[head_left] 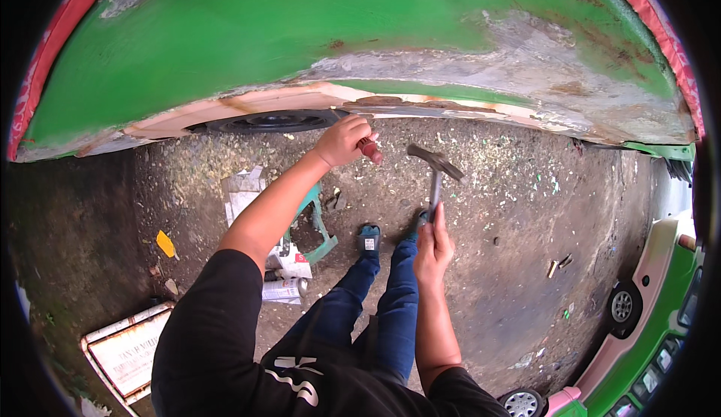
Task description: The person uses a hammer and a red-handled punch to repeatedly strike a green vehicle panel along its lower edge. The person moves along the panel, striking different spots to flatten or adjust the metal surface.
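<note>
My left hand (343,139) grips a red-handled tool (370,150), probably a chisel or scraper, against the lower edge of a green vehicle panel (300,11); the tool's tip is largely hidden. Along that edge, the paint is chipped and pink-cream, with grey and rusty patches (390,101). My right hand (433,248) holds a hammer (437,164) upright by its handle, the head a short gap to the right of the red handle, touching nothing that I can see.
A dark wheel (270,122) sits under the panel. Paint flakes cover the ground around my feet. A green plastic piece (327,240), spray can (282,291), papers (240,188) and rusty sign (90,342) lie leftward. Another green-and-pink vehicle (638,297) stands at the right.
</note>
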Tool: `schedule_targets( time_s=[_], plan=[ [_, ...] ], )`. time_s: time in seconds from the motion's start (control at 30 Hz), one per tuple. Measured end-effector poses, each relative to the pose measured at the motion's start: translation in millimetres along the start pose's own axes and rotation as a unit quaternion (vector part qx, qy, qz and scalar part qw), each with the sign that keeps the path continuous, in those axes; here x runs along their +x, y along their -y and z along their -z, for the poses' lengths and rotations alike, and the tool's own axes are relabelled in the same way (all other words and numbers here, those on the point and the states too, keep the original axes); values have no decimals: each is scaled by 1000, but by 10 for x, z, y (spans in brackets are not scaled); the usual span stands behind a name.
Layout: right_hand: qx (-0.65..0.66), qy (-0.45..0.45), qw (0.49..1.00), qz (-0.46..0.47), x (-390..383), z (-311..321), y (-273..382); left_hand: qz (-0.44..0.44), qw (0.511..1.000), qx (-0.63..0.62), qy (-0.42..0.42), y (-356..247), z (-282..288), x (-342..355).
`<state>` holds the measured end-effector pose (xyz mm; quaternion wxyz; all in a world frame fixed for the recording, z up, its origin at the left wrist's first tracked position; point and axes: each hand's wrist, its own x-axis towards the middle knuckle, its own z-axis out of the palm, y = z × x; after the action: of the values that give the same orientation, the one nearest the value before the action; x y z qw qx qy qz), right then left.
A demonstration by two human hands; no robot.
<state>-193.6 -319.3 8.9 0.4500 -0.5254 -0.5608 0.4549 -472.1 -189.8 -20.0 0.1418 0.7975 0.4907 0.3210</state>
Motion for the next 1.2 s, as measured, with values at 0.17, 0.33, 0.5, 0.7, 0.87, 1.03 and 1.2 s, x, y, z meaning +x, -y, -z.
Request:
schedule_targets(
  time_s=[0.17,0.33,0.5,0.7,0.87,1.03,1.2],
  plan=[
    [-39,-42,988,147,-36,-376,29,34,998,-24,-43,13,-10,23],
    [87,-93,988,86,-36,-427,54,43,997,-32,-48,82,52,145],
    [-123,-24,983,135,146,-536,43,75,994,-41,-69,36,25,131],
    [-108,-65,967,223,186,-534,70,82,991,-42,-96,-13,-7,170],
    [34,-81,994,60,246,-350,168,128,988,-30,-76,26,-32,181],
    [-90,5,993,70,202,-505,10,91,989,-9,-112,42,-123,156],
    [61,-70,994,-56,60,-131,134,82,989,-31,-117,-48,-177,88]
  ],
)
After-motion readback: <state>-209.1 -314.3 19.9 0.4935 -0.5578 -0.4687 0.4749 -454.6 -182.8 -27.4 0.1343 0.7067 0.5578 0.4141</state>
